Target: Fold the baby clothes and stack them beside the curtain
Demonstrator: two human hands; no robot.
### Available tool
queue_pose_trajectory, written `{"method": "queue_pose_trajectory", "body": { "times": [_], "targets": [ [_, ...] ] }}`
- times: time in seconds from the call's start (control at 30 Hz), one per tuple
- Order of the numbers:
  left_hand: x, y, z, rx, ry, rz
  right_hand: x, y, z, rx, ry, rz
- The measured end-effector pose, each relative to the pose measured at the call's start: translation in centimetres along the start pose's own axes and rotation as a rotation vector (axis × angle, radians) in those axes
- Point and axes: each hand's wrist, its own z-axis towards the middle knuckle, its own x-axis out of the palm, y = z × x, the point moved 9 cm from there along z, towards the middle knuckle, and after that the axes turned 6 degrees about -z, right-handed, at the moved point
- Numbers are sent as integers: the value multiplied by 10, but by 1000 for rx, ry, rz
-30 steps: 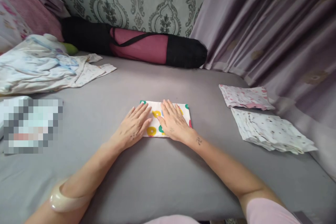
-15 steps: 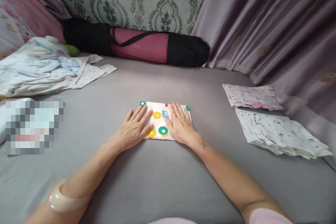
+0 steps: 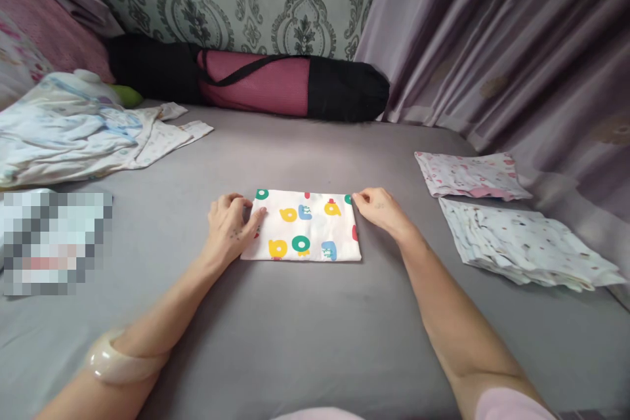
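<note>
A folded white cloth (image 3: 305,226) printed with coloured rings and shapes lies flat on the grey bed sheet (image 3: 305,328) in front of me. My left hand (image 3: 229,226) pinches its far left corner, fingers curled over the edge. At the far right corner my right hand (image 3: 378,207) grips the cloth with closed fingers. A pale bangle (image 3: 115,361) sits on my left forearm.
Two folded stacks lie at the right: a pink-patterned one (image 3: 467,175) and a larger white one (image 3: 526,243). A heap of unfolded baby clothes (image 3: 83,134) lies at the left. A black and pink rolled bag (image 3: 256,79) rests against the wall. Purple curtains (image 3: 516,46) hang at the right.
Both hands slid apart from the middle of the cloth, where they lay flat, out to its far corners. The fingers have closed on those corners.
</note>
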Motion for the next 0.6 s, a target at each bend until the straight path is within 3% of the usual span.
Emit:
{"method": "queue_pose_trajectory", "body": {
  "times": [0.17,0.33,0.6],
  "targets": [
    [3,10,7,-121,-16,-18,13,-9,5,28,69,147],
    [2,8,9,-136,-34,-79,26,-9,7,23,116,246],
    [0,-10,5,-148,94,-290,23,6,2,-94,100,177]
  ]
}}
